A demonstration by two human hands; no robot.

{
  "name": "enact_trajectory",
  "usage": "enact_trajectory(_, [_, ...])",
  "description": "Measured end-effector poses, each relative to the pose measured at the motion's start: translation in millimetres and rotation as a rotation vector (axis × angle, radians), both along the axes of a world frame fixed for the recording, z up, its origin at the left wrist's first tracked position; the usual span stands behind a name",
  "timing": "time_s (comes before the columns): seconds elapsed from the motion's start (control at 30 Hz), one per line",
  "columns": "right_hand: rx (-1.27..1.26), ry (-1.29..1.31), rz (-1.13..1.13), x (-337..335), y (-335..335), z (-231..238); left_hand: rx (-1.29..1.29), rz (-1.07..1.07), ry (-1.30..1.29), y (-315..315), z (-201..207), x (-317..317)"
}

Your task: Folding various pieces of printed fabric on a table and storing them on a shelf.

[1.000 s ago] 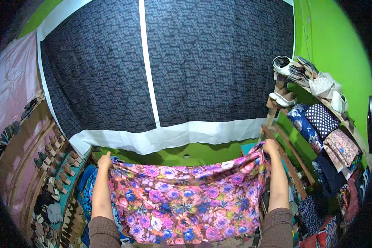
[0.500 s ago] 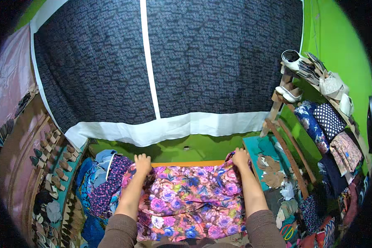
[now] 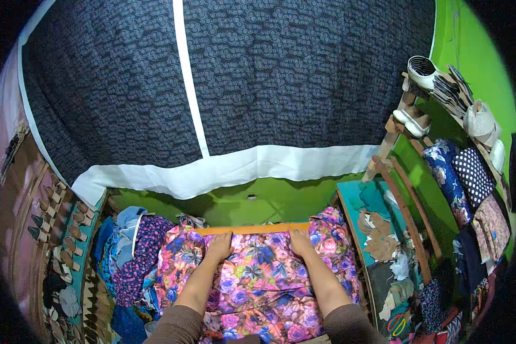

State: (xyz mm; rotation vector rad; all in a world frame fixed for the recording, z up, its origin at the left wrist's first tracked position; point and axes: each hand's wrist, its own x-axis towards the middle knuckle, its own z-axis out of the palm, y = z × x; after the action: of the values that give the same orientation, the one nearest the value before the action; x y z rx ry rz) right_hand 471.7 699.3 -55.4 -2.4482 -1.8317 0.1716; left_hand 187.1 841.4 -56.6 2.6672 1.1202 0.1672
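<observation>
A pink and purple floral fabric [image 3: 264,286] spreads before me and drapes toward both sides. My left hand [image 3: 219,244] is closed on its far part, with the fingertips at a yellow-orange board edge [image 3: 264,229]. Level with it, my right hand [image 3: 301,242] is closed on the same fabric at that edge, a short gap apart from the left. Bunched folds of the cloth rise beyond the outer side of each hand. Some fingers are partly hidden by the backs of the hands.
To the left lies a heap of blue and purple clothes [image 3: 135,252], beside racks of wooden shoe forms [image 3: 74,238]. At right, a teal table [image 3: 358,200] holds scraps and scissors [image 3: 397,325]. Fabric rolls [image 3: 447,172] sit on a shelf. A dark patterned curtain [image 3: 292,86] hangs ahead.
Both hands have moved inward and slightly nearer along the far edge. Fabric that was at their outer sides now lies spread wider beyond them. The view has shifted a little.
</observation>
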Motion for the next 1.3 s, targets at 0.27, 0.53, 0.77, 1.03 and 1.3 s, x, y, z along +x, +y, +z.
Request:
enact_trajectory(0.27, [-0.045,-0.011,0.058,3,-7,5,0.029,-0.07,0.09,-2,3,-18])
enact_trajectory(0.53, [0.213,0.419,0.209,-33,4,115,-0.18,-0.175,-0.195,-51,79,10])
enact_trajectory(0.77, [0.448,-0.008,0.082,-29,-11,181,-0.395,0.151,-0.481,-65,148,4])
enact_trajectory(1.03, [0.529,0.537,0.119,-103,-26,241,-0.836,0.26,-1.201,-123,208,24])
enact_trajectory(1.3, [0.325,0.97,0.463,-113,-63,308,-1.322,-0.192,-1.078,-158,304,-9])
